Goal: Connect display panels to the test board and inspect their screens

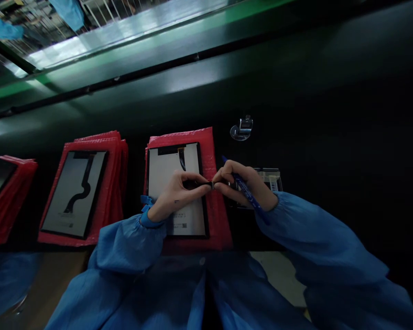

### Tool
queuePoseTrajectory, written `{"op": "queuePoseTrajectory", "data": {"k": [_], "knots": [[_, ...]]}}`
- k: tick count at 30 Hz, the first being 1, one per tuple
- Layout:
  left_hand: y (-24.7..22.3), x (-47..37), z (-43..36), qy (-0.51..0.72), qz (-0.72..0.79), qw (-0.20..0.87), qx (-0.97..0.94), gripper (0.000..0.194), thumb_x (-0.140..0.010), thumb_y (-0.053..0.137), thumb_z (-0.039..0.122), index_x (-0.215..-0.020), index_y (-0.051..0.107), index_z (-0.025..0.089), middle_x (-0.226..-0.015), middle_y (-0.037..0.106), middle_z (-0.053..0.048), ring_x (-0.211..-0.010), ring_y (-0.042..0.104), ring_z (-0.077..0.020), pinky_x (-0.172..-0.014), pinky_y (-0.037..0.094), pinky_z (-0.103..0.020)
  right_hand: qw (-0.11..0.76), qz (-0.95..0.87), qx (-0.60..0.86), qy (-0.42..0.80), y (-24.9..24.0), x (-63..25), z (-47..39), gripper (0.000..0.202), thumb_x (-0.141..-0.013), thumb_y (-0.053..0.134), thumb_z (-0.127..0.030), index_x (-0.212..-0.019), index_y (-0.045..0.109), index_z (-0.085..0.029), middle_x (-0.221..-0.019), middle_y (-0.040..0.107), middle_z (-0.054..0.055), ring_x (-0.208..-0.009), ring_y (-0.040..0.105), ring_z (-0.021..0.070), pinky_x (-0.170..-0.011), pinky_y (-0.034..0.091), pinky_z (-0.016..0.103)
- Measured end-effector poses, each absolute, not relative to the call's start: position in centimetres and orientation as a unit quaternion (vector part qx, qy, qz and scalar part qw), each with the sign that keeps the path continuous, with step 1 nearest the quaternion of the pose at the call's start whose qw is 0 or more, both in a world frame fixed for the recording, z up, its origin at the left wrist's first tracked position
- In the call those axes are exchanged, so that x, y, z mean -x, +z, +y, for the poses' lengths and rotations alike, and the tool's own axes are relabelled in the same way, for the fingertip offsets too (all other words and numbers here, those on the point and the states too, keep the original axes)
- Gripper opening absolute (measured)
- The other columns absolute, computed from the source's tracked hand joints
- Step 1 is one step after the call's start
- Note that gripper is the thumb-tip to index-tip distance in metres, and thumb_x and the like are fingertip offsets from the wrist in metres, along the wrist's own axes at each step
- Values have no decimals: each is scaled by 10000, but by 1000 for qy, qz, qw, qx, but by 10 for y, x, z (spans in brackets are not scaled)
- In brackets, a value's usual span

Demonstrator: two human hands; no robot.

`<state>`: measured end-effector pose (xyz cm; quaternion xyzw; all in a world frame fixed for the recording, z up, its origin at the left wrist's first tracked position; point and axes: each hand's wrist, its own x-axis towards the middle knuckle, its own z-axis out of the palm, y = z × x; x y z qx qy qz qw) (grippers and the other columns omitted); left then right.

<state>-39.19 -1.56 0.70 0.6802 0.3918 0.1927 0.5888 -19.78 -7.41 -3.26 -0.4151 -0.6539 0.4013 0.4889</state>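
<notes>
1. Your left hand (179, 192) pinches a small dark piece (206, 185) between thumb and fingertips, just above the right edge of the grey panel (174, 183) in front of you.
2. Your right hand (242, 183) pinches the other end of that same piece, so both hands meet fingertip to fingertip over it.
3. That right hand also keeps a blue pen (244, 190) tucked along its fingers, the tip pointing up and left, the barrel running back toward your sleeve.
4. The panel lies face down on a red padded sleeve (211, 151), with a dark flex strip near its top edge.
5. To your left, a second panel (74, 192) rests on a stack of red sleeves (115, 183).
6. Behind your right hand sits a small metal counter (242, 127) on the dark bench (330, 137).
</notes>
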Motion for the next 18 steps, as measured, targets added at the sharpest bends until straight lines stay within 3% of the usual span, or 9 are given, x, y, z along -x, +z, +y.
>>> {"op": "queuePoseTrajectory", "data": {"k": [6, 10, 12, 15, 18], "knots": [[7, 391, -18, 192, 392, 600, -670, 184, -724, 814, 324, -788, 784, 155, -774, 760, -38, -736, 668, -176, -664, 510, -254, 493, -639, 431, 404, -33, 200, -74, 353, -899, 670, -298, -751, 357, -235, -784, 681, 19, -619, 559, 125, -563, 439, 252], [15, 396, -20, 192, 407, 551, -702, 191, -804, 708, 322, -772, 773, 145, -742, 744, -49, -694, 638, -168, -627, 474, -259, 517, -625, 447, 376, -33, 199, -75, 340, -882, 682, -271, -738, 376, -235, -772, 672, 11, -614, 571, 128, -554, 448, 256], [20, 411, -21, 224, 424, 520, -707, 267, -874, 622, 361, -878, 783, 147, -811, 755, -57, -713, 632, -168, -628, 458, -268, 556, -597, 458, 353, -30, 196, -76, 341, -864, 697, -254, -729, 385, -236, -750, 651, 5, -628, 583, 138, -566, 465, 268], [21, 447, -22, 301, 502, 409, -700, 352, -953, 511, 415, -1039, 753, 174, -968, 758, -57, -797, 642, -174, -667, 448, -281, 598, -545, 485, 331, -27, 189, -78, 344, -833, 725, -225, -729, 397, -238, -761, 649, 12, -642, 595, 152, -578, 494, 291], [12, 483, -25, 240, 629, 216, -707, 302, -945, 538, 431, -946, 708, 182, -902, 735, -53, -800, 637, -195, -689, 417, -303, 593, -528, 506, 336, -28, 186, -79, 340, -821, 747, -237, -734, 418, -236, -787, 662, 23, -650, 613, 164, -583, 522, 309]]}}
